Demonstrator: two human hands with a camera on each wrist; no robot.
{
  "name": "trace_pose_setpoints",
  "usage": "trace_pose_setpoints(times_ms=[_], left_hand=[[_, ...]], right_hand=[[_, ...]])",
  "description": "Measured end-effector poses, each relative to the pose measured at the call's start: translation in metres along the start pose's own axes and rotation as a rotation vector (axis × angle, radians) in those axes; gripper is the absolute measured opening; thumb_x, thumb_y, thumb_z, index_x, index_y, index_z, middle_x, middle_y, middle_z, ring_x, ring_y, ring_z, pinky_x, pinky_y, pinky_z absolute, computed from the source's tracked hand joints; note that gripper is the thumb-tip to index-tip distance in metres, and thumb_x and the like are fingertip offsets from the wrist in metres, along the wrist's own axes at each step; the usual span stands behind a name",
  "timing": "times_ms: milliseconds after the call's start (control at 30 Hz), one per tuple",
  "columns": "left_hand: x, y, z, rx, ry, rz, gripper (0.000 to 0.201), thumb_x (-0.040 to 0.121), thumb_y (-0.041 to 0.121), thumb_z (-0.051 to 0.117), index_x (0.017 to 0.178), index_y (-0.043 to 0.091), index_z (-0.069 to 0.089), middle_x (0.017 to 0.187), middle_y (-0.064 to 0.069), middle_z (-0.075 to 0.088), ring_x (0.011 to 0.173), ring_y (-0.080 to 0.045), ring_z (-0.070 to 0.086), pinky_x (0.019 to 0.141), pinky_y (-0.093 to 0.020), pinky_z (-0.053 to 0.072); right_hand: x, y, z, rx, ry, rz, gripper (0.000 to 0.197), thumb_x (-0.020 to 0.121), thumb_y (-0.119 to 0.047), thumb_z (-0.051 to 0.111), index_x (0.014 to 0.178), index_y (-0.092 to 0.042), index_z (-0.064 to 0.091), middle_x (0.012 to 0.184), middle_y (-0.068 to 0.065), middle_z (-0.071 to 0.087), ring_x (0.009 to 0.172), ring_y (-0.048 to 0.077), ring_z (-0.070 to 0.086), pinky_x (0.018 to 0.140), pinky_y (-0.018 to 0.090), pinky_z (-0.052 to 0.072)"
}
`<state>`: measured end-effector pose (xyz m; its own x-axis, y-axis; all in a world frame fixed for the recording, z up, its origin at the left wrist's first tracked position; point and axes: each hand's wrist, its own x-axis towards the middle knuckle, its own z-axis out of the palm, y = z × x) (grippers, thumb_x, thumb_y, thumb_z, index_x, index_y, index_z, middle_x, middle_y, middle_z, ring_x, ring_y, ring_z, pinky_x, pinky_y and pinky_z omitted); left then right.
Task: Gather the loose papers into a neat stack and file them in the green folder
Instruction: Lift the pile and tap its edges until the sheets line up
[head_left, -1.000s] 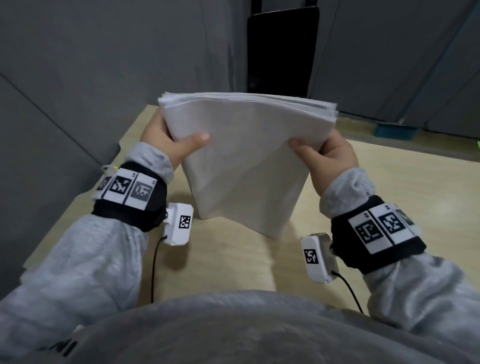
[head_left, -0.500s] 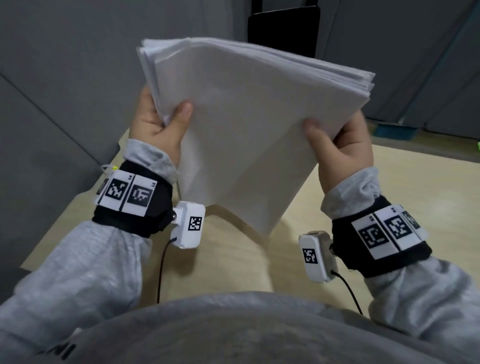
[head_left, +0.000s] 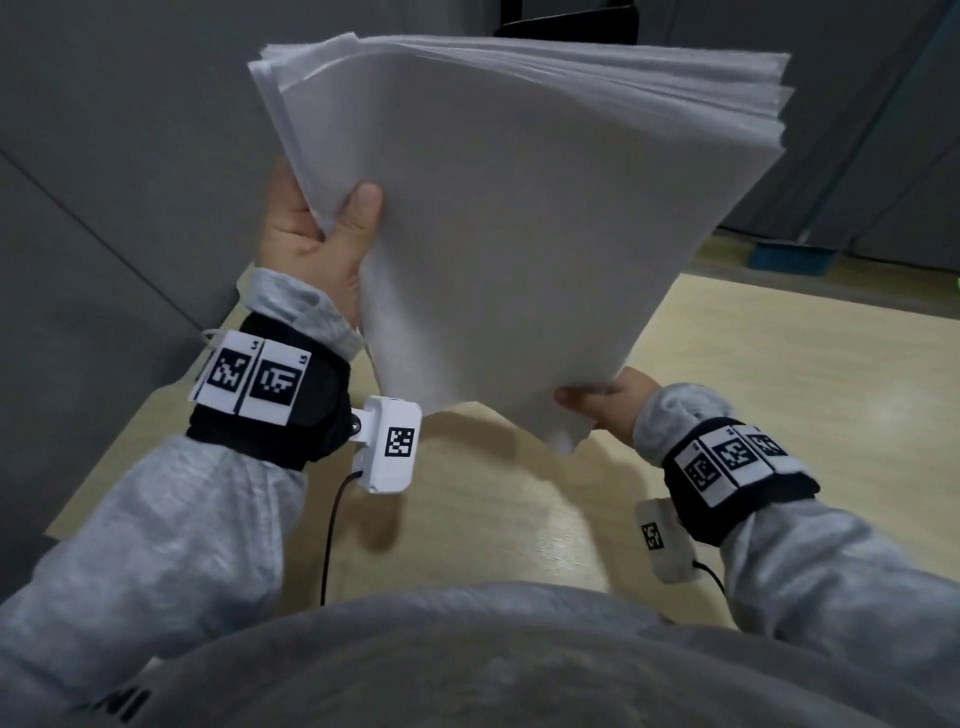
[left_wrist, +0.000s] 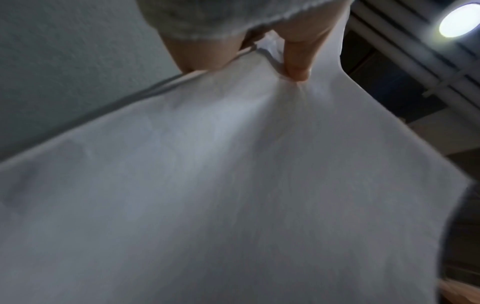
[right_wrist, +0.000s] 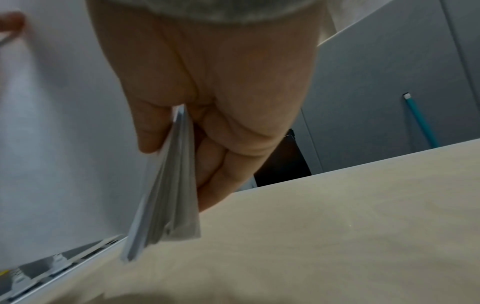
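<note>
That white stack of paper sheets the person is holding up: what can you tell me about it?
The white stack of paper sheets is blank on the side shown, held tilted, a corner pointing down, above the pale wooden table, not touching it. Its edges are fanned unevenly, not yet squared. The left hand grips its left edge, thumb in front; the right hand pinches the bottom corner.

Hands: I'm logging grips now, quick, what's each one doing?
Left hand: grips the paper stack at its left edge, thumb on front.
Right hand: pinches the stack's lower corner.
</note>
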<state>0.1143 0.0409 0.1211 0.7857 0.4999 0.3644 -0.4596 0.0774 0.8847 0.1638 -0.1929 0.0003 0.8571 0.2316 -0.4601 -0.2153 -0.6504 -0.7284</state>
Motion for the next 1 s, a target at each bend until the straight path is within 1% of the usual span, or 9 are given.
trace_pose_setpoints(times_ms=[167,267,433,533,600,700,767,867,1000], left_hand=[[-0.011,-0.003,0.008,0.018,-0.010,-0.029,0.035,0.088,-0.010,0.051,0.107,0.019,0.051,0.086,0.012,0.073,0.084,-0.008,0.068,0.074,-0.026,0.054],[-0.013,-0.004,0.006,0.091,-0.051,-0.032,0.036,0.087,-0.005,0.056,0.106,0.025,0.054,0.088,0.014,0.072,0.086,-0.006,0.067,0.076,-0.026,0.053],[-0.023,-0.007,0.007,0.244,-0.134,-0.044,0.031,0.082,0.005,0.068,0.095,0.032,0.060,0.080,0.019,0.070,0.079,0.000,0.066,0.068,-0.019,0.053],[-0.028,-0.010,0.010,0.241,-0.118,-0.045,0.035,0.080,-0.002,0.067,0.099,0.025,0.056,0.080,0.021,0.071,0.079,0.003,0.066,0.067,-0.015,0.052],[-0.024,-0.005,0.009,0.226,-0.104,-0.034,0.037,0.078,-0.001,0.069,0.102,0.023,0.055,0.084,0.018,0.071,0.083,0.001,0.067,0.070,-0.016,0.052],[-0.019,-0.007,-0.002,0.247,-0.135,-0.067,0.051,0.067,0.016,0.075,0.112,0.009,0.053,0.095,0.007,0.066,0.089,-0.008,0.066,0.074,-0.023,0.052],[-0.021,-0.010,-0.006,0.295,-0.165,-0.229,0.066,0.055,0.028,0.077,0.114,0.010,0.054,0.100,0.003,0.064,0.093,-0.011,0.064,0.077,-0.030,0.053],[-0.026,-0.011,-0.006,0.565,-0.243,-0.423,0.038,0.068,0.027,0.080,0.097,0.018,0.058,0.083,0.010,0.062,0.073,0.003,0.061,0.068,-0.018,0.054],[-0.025,0.001,0.001,0.684,-0.147,-0.284,0.017,0.085,0.034,0.064,0.079,0.021,0.055,0.069,0.013,0.056,0.061,0.004,0.057,0.057,-0.013,0.045]], right_hand=[[0.002,-0.008,-0.001,-0.022,0.044,0.092,0.049,0.080,-0.050,0.064,0.099,-0.005,0.066,0.084,0.015,0.072,0.071,0.031,0.071,0.080,0.045,0.057],[-0.003,-0.015,-0.009,-0.125,0.162,0.026,0.045,0.083,-0.053,0.059,0.092,-0.009,0.065,0.086,0.006,0.067,0.079,0.025,0.064,0.076,0.030,0.049],[-0.028,-0.037,-0.016,0.361,0.294,-0.207,0.016,0.083,-0.030,0.069,0.094,-0.019,0.067,0.082,-0.006,0.066,0.082,0.017,0.063,0.076,0.023,0.045],[-0.035,-0.042,-0.014,0.440,0.308,-0.265,0.003,0.088,-0.026,0.064,0.087,-0.025,0.061,0.073,-0.013,0.062,0.068,0.006,0.060,0.060,0.006,0.044],[-0.039,-0.045,-0.014,0.462,0.325,-0.304,0.013,0.089,-0.029,0.062,0.077,-0.026,0.059,0.070,-0.017,0.059,0.062,-0.005,0.056,0.049,-0.002,0.039],[-0.042,-0.048,-0.013,0.522,0.372,-0.372,0.015,0.085,-0.029,0.068,0.072,-0.029,0.061,0.070,-0.017,0.064,0.059,-0.010,0.061,0.056,0.003,0.046],[-0.041,-0.050,-0.014,0.540,0.365,-0.411,0.008,0.080,-0.026,0.073,0.083,-0.029,0.066,0.077,-0.013,0.070,0.073,-0.002,0.068,0.067,0.016,0.055],[-0.040,-0.055,-0.015,0.506,0.331,-0.444,0.011,0.082,-0.024,0.070,0.091,-0.030,0.066,0.083,-0.012,0.071,0.078,0.003,0.068,0.071,0.026,0.054],[-0.053,-0.073,-0.021,0.573,0.451,-0.523,0.007,0.089,-0.026,0.064,0.088,-0.033,0.062,0.069,-0.028,0.067,0.070,-0.011,0.063,0.069,0.012,0.049]])
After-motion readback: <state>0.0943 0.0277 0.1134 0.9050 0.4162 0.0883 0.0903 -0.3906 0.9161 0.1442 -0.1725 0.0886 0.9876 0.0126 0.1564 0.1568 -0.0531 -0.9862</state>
